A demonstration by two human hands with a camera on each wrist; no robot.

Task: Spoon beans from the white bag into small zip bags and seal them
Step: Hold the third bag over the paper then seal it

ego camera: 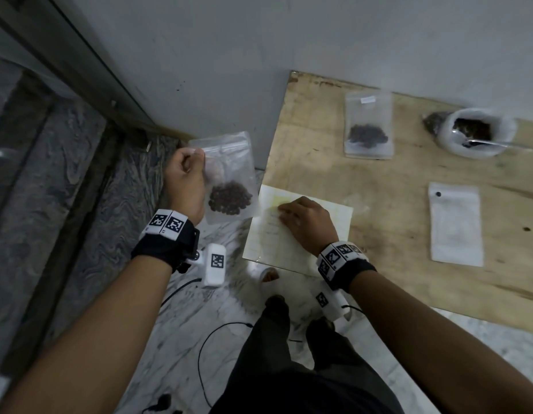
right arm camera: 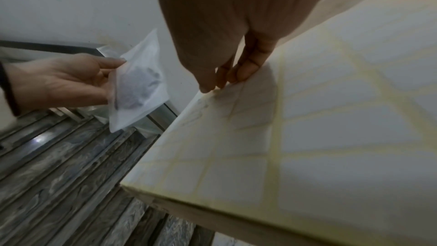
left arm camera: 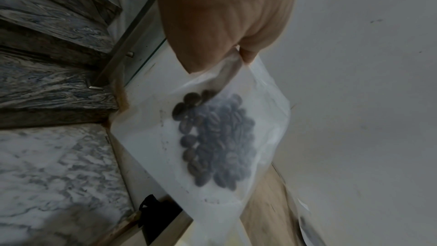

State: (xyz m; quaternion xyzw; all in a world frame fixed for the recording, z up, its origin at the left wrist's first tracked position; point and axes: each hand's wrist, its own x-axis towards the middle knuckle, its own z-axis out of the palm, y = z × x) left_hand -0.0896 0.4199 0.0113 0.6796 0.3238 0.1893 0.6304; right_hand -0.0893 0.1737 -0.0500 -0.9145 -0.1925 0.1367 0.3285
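L hand (ego camera: 186, 180) raised left of the label sheet (ego camera: 301, 231), fingers curled, pinching a zip bag (ego camera: 229, 177) near its top. R hand (ego camera: 304, 222) palm-down on the sheet, fingertips (right arm camera: 227, 79) pinching at its edge.

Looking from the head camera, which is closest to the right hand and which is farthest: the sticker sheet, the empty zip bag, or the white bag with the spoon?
1. The sticker sheet: the right hand touches it, at the wooden board's near left corner.
2. The empty zip bag: flat on the board, off to the right.
3. The white bag with the spoon: far right, by the wall.
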